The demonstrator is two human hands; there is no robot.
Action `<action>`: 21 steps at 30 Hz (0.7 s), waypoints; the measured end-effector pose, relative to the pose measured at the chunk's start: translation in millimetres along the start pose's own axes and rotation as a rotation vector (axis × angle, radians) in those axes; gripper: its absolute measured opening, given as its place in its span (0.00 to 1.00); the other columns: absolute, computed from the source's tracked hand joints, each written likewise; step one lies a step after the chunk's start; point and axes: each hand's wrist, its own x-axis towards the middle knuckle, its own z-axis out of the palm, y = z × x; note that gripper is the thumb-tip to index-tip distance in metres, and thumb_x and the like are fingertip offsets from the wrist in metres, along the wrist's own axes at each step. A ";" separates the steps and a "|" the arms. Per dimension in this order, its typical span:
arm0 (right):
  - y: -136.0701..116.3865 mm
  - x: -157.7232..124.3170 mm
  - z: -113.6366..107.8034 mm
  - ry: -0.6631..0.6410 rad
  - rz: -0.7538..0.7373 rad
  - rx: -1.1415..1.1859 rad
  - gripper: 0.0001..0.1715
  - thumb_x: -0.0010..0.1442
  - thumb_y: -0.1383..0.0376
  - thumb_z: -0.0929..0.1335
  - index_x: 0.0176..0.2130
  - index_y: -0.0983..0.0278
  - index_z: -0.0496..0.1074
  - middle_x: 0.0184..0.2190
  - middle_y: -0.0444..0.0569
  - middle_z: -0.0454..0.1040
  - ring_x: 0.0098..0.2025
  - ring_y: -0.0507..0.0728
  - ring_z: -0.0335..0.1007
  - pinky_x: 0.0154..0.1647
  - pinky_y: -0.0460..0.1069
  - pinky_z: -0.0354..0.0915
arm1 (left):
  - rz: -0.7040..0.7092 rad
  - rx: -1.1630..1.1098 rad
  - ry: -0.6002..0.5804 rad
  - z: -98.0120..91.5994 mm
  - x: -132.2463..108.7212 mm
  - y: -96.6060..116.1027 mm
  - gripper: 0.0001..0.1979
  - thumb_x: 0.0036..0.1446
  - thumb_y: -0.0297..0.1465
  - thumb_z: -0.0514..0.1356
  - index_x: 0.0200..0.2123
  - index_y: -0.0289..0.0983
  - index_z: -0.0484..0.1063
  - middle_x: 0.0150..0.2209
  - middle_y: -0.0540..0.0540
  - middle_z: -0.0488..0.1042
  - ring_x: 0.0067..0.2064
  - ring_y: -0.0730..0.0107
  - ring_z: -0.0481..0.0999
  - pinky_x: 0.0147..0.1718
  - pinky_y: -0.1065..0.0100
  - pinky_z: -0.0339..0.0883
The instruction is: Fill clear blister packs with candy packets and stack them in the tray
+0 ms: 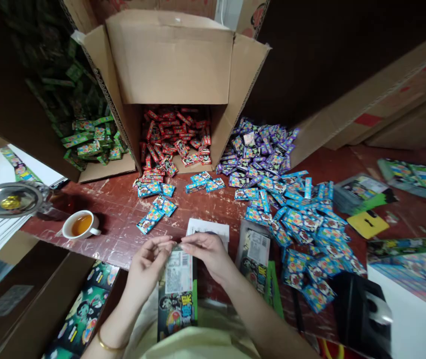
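Note:
Both hands meet at the top edge of a dark green printed bag point(175, 304) with a white label, near the table's front edge. My left hand point(152, 259) pinches the top edge from the left, thumb and fingers together. From the right, my right hand point(207, 252) pinches the same edge, its fingertips almost touching those of my left. A white paper point(211, 228) lies just behind my right hand. Another labelled bag point(255, 252) rests to the right. Small blue packets point(151, 219) lie beyond my hands.
Cardboard boxes point(175, 65) at the back hold green packets point(93, 139), red packets point(171, 129) and purple packets point(259, 149). More blue packets point(302, 219) spread to the right. A cup of tea point(81, 224) and a glass pot point(11, 200) stand left; a black dispenser point(362, 309) is at the right.

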 end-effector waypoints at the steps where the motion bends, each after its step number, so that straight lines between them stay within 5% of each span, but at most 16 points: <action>1: -0.9 1.7 -3.0 -0.008 0.069 0.039 0.18 0.39 0.58 0.79 0.31 0.64 0.79 0.30 0.49 0.80 0.33 0.56 0.75 0.41 0.52 0.68 | -0.041 -0.018 0.001 0.0 1.7 1.0 0.22 0.46 0.44 0.67 0.39 0.34 0.75 0.33 0.43 0.79 0.37 0.65 0.78 0.37 0.68 0.71; 7: -2.2 2.1 -23.7 -0.087 0.267 0.139 0.20 0.37 0.59 0.80 0.30 0.67 0.79 0.29 0.52 0.80 0.32 0.57 0.76 0.40 0.52 0.69 | 0.023 0.143 -0.053 7.7 -4.7 1.0 0.18 0.52 0.44 0.63 0.34 0.34 0.76 0.32 0.43 0.79 0.33 0.67 0.76 0.32 0.71 0.68; 15: 4.4 -12.3 -11.6 -0.094 -0.282 -0.288 0.06 0.56 0.61 0.71 0.32 0.62 0.78 0.38 0.52 0.79 0.43 0.59 0.75 0.47 0.54 0.69 | 0.178 0.255 -0.025 12.1 -8.3 -19.3 0.13 0.54 0.40 0.63 0.37 0.37 0.71 0.36 0.45 0.77 0.38 0.66 0.75 0.40 0.68 0.68; 19: 7.7 -15.5 -23.4 0.058 -0.460 -0.678 0.19 0.61 0.64 0.67 0.52 0.60 0.71 0.52 0.54 0.72 0.56 0.61 0.66 0.57 0.58 0.63 | 0.165 0.330 0.144 -18.0 25.4 -31.7 0.18 0.52 0.44 0.62 0.39 0.37 0.69 0.32 0.46 0.75 0.33 0.65 0.75 0.35 0.65 0.69; 21: 10.1 -15.7 -40.5 0.155 -0.483 -0.883 0.26 0.58 0.65 0.69 0.56 0.61 0.67 0.55 0.56 0.68 0.58 0.64 0.62 0.58 0.62 0.60 | 0.295 0.506 0.256 -32.0 42.8 -29.0 0.18 0.53 0.44 0.61 0.40 0.36 0.70 0.36 0.43 0.75 0.37 0.60 0.75 0.40 0.59 0.69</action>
